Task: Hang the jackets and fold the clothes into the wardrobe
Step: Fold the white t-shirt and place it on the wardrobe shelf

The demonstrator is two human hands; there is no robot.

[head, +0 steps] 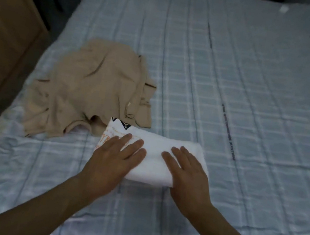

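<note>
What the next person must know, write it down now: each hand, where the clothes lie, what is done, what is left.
Left hand: fingers straight, flat on the folded white T-shirt.
Right hand: fingers straight, flat on the same shirt.
The shirt lies on the bed; the beige garment lies crumpled to its left, farther off.
Done: white T-shirt looks folded.
Left: fold the beige garment, put both in the wardrobe.

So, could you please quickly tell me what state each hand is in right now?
Left hand: open, fingers flat, pressing on the folded white T-shirt.
Right hand: open, fingers flat, pressing on the same T-shirt.
</note>
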